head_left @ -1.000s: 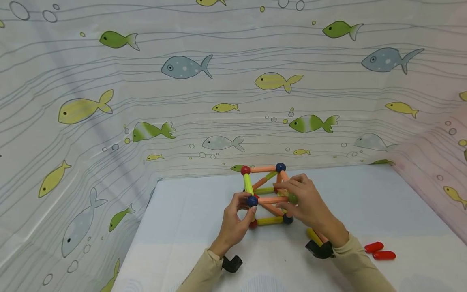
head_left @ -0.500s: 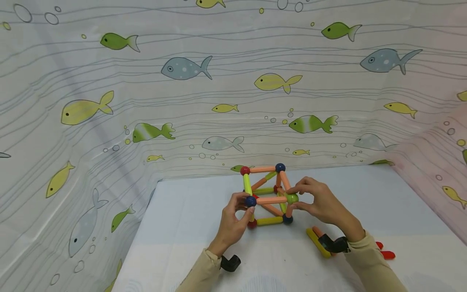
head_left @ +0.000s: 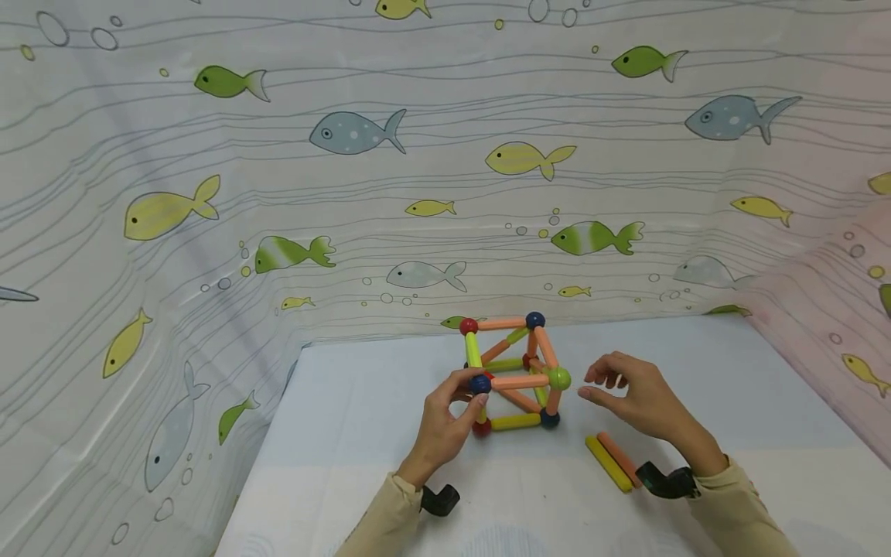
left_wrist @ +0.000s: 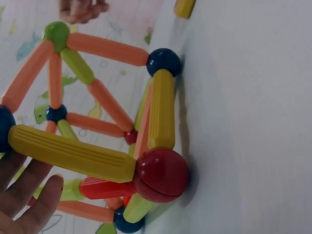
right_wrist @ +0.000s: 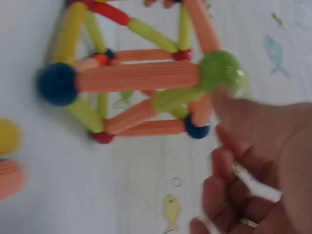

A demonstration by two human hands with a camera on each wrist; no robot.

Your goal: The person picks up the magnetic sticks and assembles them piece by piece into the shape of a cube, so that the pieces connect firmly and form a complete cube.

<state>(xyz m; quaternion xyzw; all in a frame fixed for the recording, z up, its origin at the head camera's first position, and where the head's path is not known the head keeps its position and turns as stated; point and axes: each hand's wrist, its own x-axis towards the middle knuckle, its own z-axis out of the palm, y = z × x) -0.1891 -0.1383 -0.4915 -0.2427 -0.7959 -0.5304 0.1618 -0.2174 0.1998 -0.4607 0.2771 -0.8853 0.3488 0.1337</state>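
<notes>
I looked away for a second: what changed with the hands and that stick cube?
The right hand let go of the green ball and drew back to the right, now open. The left hand still pinches the blue ball; the cube stays put.

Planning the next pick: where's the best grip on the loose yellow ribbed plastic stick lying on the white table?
Pinch the yellow ribbed plastic stick mid-length, coming from above with the right hand. It lies flat; an orange stick hugs its right flank, so probably slide it left first.
</notes>
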